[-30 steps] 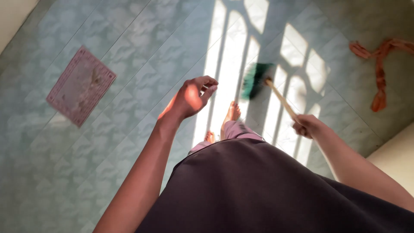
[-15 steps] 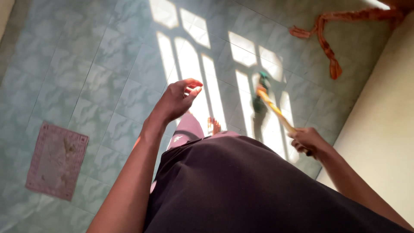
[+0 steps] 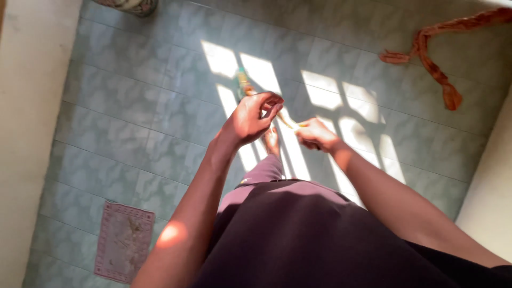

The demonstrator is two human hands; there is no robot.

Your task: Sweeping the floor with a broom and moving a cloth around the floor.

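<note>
Broom (image 3: 246,85) handle is now held across the body, brought in from the one-handed reach out to the right seen a second ago. Right hand (image 3: 316,134) is clenched on the near end of the handle. Left hand (image 3: 250,117), free and half-curled in the earlier frames, is now brought onto the handle further up, fingers (image 3: 272,101) curled at it; whether that grip is fully closed cannot be told. Handle runs up-left from the hands over the sunlit floor (image 3: 160,117); the green head, clear earlier, is blurred to a trace near the light patch. Judged: sweep stroke is paused, a two-handed hold is being set up. Pink mat (image 3: 124,248) is seen low left, orange cloth (image 3: 434,58) top right, both well apart from the hands.
</note>
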